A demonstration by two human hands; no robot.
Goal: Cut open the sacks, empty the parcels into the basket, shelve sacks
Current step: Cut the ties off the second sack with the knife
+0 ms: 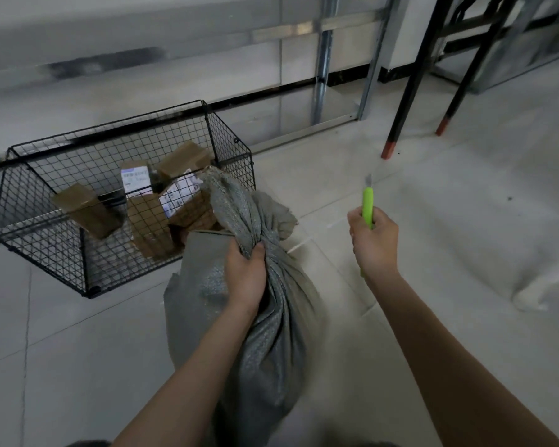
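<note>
Gripping the sack's tied neck, the left hand steadies it for cutting, while the right hand, at three o'clock, clasps the knife.

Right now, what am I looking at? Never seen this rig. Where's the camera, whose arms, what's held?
No machine here: a person works bare-handed. The single picture comes from a wide-angle camera worn on their head, looking forward and down. The left hand has its fingers curled round the bunched neck of a grey woven sack that stands on the tiled floor. The right hand holds a green utility knife, blade pointing up, apart from the sack. Behind the sack stands a black wire basket with several brown parcels already in it. The sack looks closed at the neck, so cutting it open seems not yet done.
</note>
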